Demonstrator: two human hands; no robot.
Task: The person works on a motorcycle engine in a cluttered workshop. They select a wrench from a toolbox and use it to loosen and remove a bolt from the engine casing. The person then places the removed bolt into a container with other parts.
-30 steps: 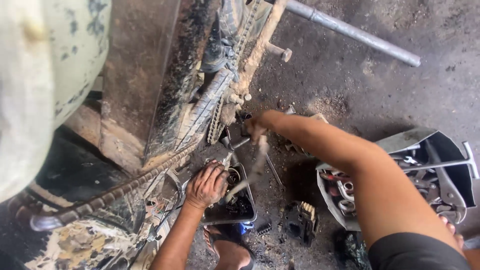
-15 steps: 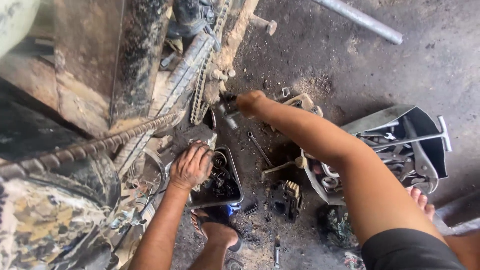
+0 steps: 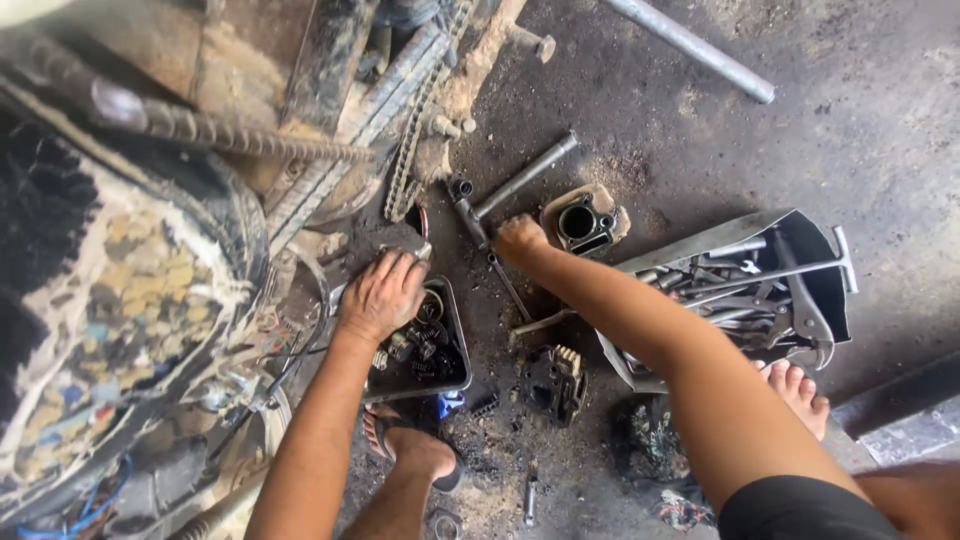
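My left hand [image 3: 385, 295] lies palm down, fingers spread, on the rim of a small black metal tray [image 3: 455, 345] holding greasy engine parts. My right hand [image 3: 520, 238] is closed around the lower end of an L-shaped socket wrench [image 3: 520, 180] that rests on the dirty concrete floor. Just right of that hand sits a rusty engine cylinder block [image 3: 580, 222]. A motorcycle chain [image 3: 410, 160] and rear frame hang above both hands.
An open metal box of wrenches and pliers [image 3: 760, 280] lies at the right. A finned cylinder head [image 3: 555, 380] sits below my right forearm. A steel pipe [image 3: 690, 45] crosses the top. My sandalled foot [image 3: 410, 445] and bare foot [image 3: 795, 390] rest on the floor.
My right hand has come down from beside the chain to the floor and closed on the L-shaped wrench. My left hand has stayed on the parts tray. The view has shifted left.
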